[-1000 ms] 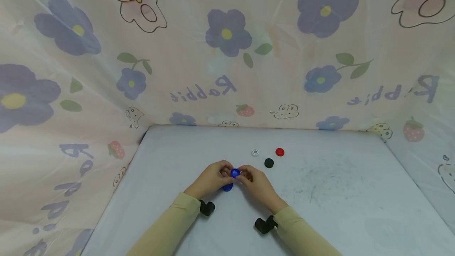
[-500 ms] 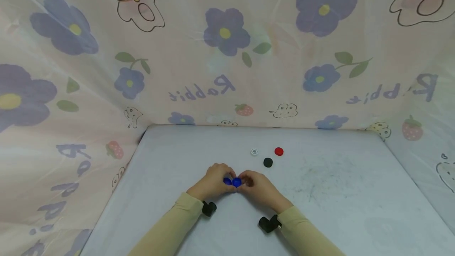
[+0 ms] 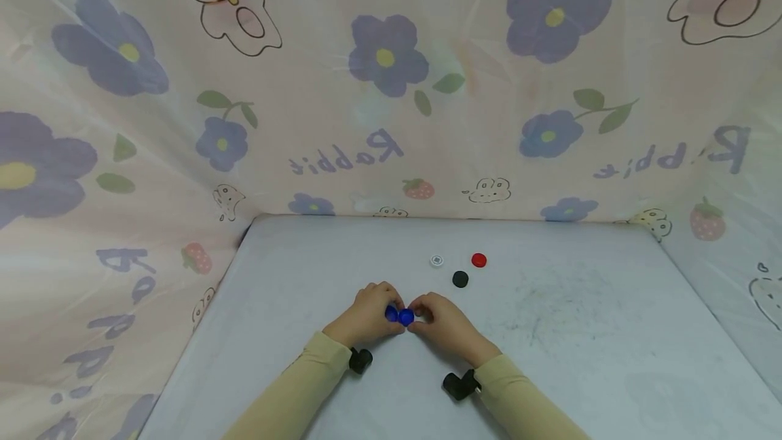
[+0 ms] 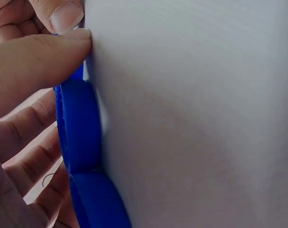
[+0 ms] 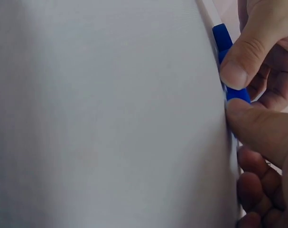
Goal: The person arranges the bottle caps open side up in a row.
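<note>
Small blue round pieces, like shallow plastic caps, lie edge to edge between the two hands close over the table. My left hand (image 3: 373, 311) curls round them, its thumb (image 4: 63, 52) and fingers at their sides. In the left wrist view one blue piece (image 4: 82, 126) touches a second blue piece (image 4: 101, 202); more blue shows under the thumb. From the right, my right hand (image 3: 442, 321) pinches the near blue piece (image 3: 406, 317), thumb (image 5: 253, 121) at its edge. The other blue piece (image 3: 391, 313) sits inside the left hand's curl. The fingers partly hide the pieces.
Beyond the hands on the white table (image 3: 580, 372) lie a white disc (image 3: 436, 261), a red disc (image 3: 479, 260) and a black disc (image 3: 460, 279). A flowered curtain (image 3: 458, 127) rises behind the table and at its sides. Black wrist cameras (image 3: 461, 384) hang under the sleeves.
The near blue piece has come down toward the person, and the two visible pieces now sit side by side. The right hand has lowered slightly; the left stays about where it was.
</note>
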Tool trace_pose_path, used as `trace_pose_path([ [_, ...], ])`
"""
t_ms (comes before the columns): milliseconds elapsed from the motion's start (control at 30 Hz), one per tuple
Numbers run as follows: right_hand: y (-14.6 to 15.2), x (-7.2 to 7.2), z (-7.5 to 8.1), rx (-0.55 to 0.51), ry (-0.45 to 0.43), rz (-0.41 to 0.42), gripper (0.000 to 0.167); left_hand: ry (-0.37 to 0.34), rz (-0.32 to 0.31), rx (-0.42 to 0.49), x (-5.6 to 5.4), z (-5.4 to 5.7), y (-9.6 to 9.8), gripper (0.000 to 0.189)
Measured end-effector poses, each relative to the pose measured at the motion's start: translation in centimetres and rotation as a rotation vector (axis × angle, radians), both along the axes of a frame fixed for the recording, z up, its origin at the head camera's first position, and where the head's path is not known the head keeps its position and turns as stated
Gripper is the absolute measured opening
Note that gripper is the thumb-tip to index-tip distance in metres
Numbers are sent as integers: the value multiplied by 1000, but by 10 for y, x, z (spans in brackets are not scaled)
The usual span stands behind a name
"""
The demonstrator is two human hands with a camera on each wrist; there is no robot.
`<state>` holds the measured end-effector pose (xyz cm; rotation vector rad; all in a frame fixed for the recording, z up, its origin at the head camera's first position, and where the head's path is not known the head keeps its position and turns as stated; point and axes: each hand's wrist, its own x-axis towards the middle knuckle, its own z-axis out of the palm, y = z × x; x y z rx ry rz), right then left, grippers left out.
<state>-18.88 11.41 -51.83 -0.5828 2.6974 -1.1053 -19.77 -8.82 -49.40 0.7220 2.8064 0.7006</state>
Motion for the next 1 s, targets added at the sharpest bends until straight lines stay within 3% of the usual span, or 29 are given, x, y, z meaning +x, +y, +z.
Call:
trace_pose_path([
  [567,23,8,7,-19,-1,-67,33,-48,-4,32,0,7,6,41],
  [833,51,7,12,-49,-36,-181,32,-93,72,140,-6,16,21,54],
  [1000,71,3,15,-68,-71,-240,39,-108,68,159,-15,19,35,60],
])
